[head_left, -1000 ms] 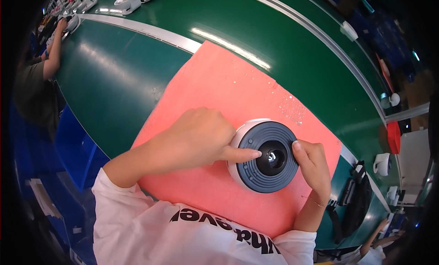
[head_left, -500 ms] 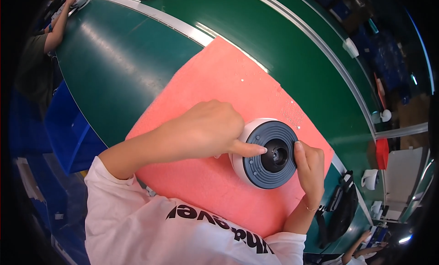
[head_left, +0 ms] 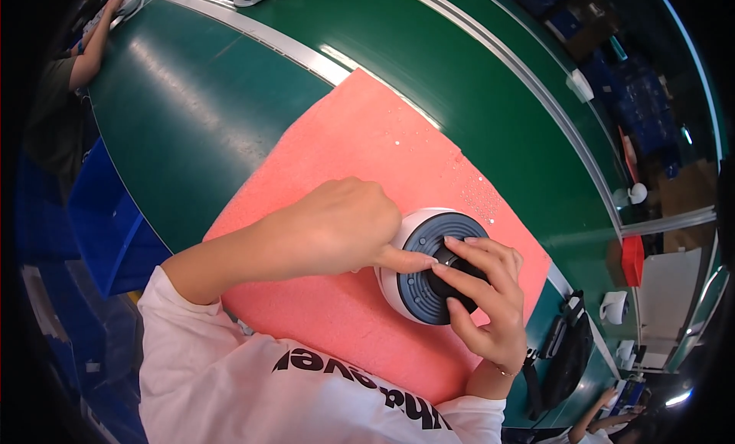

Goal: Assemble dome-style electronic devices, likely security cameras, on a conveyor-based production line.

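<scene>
A round white device (head_left: 389,295) lies tilted on the pink mat, with its blue-grey ringed base (head_left: 419,297) facing up. My left hand (head_left: 344,226) is at its left side, fingers curled, with the thumb stretched across the base to the rim of the black centre (head_left: 458,279). My right hand (head_left: 494,295) comes from the right. Its bent fingertips rest around that black centre and cover most of it. The tips of my left thumb and a right finger nearly meet there. What lies under the curled left fingers is hidden.
Tiny clear dots, perhaps screws or beads, lie on the pink mat (head_left: 321,153). Beyond it runs a green bench with metal rails (head_left: 490,31). A black bag (head_left: 565,364) and a white device (head_left: 614,308) are at right, a blue bin (head_left: 115,222) at left. A co-worker's arm (head_left: 92,57) shows far left.
My right hand has left the right edge of the base and moved over its black centre. My left thumb stays on the base. The view has shifted slightly.
</scene>
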